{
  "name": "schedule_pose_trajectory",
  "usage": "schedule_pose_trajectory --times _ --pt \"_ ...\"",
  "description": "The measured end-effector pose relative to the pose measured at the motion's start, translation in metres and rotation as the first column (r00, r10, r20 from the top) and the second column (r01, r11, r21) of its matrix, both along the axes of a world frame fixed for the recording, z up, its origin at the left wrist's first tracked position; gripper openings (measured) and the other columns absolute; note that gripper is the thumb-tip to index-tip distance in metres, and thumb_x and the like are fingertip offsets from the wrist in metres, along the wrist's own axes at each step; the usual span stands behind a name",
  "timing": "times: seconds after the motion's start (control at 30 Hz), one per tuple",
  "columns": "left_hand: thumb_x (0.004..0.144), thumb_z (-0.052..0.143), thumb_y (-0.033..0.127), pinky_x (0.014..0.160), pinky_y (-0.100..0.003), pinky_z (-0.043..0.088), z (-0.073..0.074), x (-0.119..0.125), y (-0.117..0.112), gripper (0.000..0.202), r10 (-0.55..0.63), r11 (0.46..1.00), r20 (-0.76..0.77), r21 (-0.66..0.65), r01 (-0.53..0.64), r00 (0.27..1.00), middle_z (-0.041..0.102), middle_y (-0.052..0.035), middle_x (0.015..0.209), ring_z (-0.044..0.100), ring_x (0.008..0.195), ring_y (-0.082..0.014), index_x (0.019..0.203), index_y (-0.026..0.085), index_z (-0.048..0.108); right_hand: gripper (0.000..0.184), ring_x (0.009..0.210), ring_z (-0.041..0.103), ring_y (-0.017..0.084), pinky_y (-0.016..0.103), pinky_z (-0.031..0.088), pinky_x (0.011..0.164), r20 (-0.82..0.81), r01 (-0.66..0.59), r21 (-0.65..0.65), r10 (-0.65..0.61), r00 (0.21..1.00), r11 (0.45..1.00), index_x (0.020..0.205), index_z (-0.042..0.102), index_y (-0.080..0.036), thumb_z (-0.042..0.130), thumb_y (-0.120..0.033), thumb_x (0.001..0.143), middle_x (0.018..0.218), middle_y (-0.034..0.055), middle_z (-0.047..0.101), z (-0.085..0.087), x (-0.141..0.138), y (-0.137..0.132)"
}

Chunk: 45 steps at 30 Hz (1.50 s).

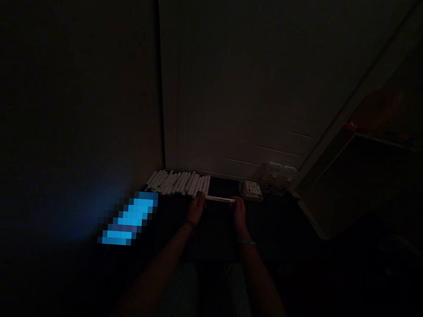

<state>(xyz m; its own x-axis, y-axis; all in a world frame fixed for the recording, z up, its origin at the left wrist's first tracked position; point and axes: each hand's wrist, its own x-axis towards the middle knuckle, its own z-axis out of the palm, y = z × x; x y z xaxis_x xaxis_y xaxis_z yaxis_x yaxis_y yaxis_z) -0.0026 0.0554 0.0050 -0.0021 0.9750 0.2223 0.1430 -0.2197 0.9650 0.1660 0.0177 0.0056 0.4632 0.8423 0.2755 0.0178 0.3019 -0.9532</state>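
A white marker pen [220,199] lies level between my two hands, above the dark tabletop [213,231]. Its left end is pinched by my left hand [196,208], its right end by my right hand [239,212]. Just beyond my left hand, a row of white marker pens [179,183] lies side by side, slanted, near the wall. A small clear plastic case [252,190] with a printed label rests past my right hand. The room is very dark, so print on the pens cannot be read.
Two clear plastic packages [280,179] stand against the pale wall panel [245,83] at the back right. On the left glows a blurred-out bright blue screen [129,220]. A dark board-like shape [355,178] leans at the right. My knees are below the table's near edge.
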Motion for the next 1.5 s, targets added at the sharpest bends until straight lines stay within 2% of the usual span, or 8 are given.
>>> schedule_pose_trajectory --times 0.1,0.3,0.53,0.77,0.9,1.2,1.4,1.5 --pt "0.075 0.029 0.060 0.047 -0.023 0.030 -0.002 0.001 0.001 0.052 0.035 0.999 -0.013 -0.025 -0.035 0.999 0.045 0.0015 0.048 0.041 0.047 -0.0102 0.053 0.017 0.048 0.033 0.059 0.045 0.011 0.022 0.036 0.056 0.042 -0.019 -0.029 0.020 0.999 0.999 0.086 0.055 -0.020 0.035 -0.044 0.079 0.064 -0.0016 0.050 0.001 -0.003 -0.001" --pt "0.077 0.030 0.056 0.049 -0.022 0.031 -0.003 0.000 0.001 0.047 0.038 0.999 -0.009 0.015 -0.038 0.999 0.046 0.0019 0.050 0.042 0.049 -0.0101 0.060 0.017 0.051 0.034 0.062 0.047 0.012 0.023 0.037 0.058 0.051 -0.037 -0.028 0.039 0.998 0.999 0.089 0.056 -0.020 0.034 -0.044 0.080 0.067 -0.0003 0.052 0.004 -0.003 -0.003" --pt "0.079 0.032 0.050 0.050 -0.021 0.034 0.003 -0.002 0.000 0.041 0.099 0.993 0.039 0.064 -0.102 0.994 0.048 0.0024 0.056 0.043 0.052 -0.0099 0.083 0.017 0.055 0.035 0.061 0.048 0.012 0.023 0.038 0.057 0.090 -0.105 -0.029 0.107 0.990 0.994 0.093 0.057 -0.020 0.036 -0.044 0.080 0.068 0.0001 0.055 0.010 -0.009 -0.008" --pt "0.078 0.038 0.045 0.054 -0.022 0.036 0.006 -0.002 -0.002 0.032 0.078 0.992 0.011 0.099 -0.079 0.997 0.048 0.0017 0.057 0.045 0.056 -0.0111 0.079 0.017 0.055 0.033 0.062 0.048 0.012 0.022 0.038 0.057 0.105 -0.110 -0.015 0.111 0.988 0.994 0.094 0.056 -0.020 0.038 -0.044 0.080 0.069 -0.0001 0.055 0.008 -0.009 -0.009" --pt "0.077 0.041 0.043 0.059 -0.023 0.038 0.008 -0.001 -0.003 0.031 0.102 0.992 0.019 0.071 -0.104 0.995 0.053 -0.0001 0.061 0.049 0.063 -0.0136 0.081 0.016 0.055 0.033 0.060 0.048 0.012 0.022 0.038 0.056 0.114 -0.091 -0.029 0.093 0.989 0.995 0.093 0.056 -0.020 0.038 -0.044 0.080 0.068 -0.0002 0.055 0.008 -0.010 -0.008" --pt "0.077 0.041 0.042 0.066 -0.025 0.039 0.004 -0.002 -0.001 0.030 0.118 0.984 -0.049 0.141 -0.111 0.992 0.060 -0.0032 0.074 0.053 0.070 -0.0152 0.080 0.017 0.057 0.034 0.058 0.047 0.011 0.022 0.036 0.056 0.134 -0.063 0.001 0.062 0.989 0.998 0.085 0.056 -0.019 0.038 -0.047 0.079 0.063 -0.0014 0.054 0.006 -0.008 -0.007" --pt "0.078 0.041 0.040 0.063 -0.024 0.037 0.000 0.001 -0.003 0.029 0.035 0.992 -0.171 0.126 -0.013 0.985 0.062 -0.0036 0.074 0.055 0.067 -0.0153 0.087 0.019 0.059 0.035 0.059 0.046 0.010 0.022 0.037 0.057 0.093 0.024 -0.013 -0.022 0.995 1.000 0.093 0.053 -0.020 0.038 -0.048 0.079 0.069 -0.0013 0.054 0.003 -0.004 -0.006" --pt "0.078 0.042 0.040 0.062 -0.023 0.037 -0.002 0.002 -0.003 0.028 0.035 0.991 -0.221 0.134 -0.005 0.975 0.063 -0.0044 0.075 0.056 0.067 -0.0160 0.088 0.019 0.059 0.036 0.059 0.045 0.010 0.022 0.037 0.058 0.082 0.049 -0.009 -0.048 0.995 0.999 0.095 0.055 -0.020 0.039 -0.048 0.079 0.068 -0.0016 0.053 0.002 -0.002 -0.005"
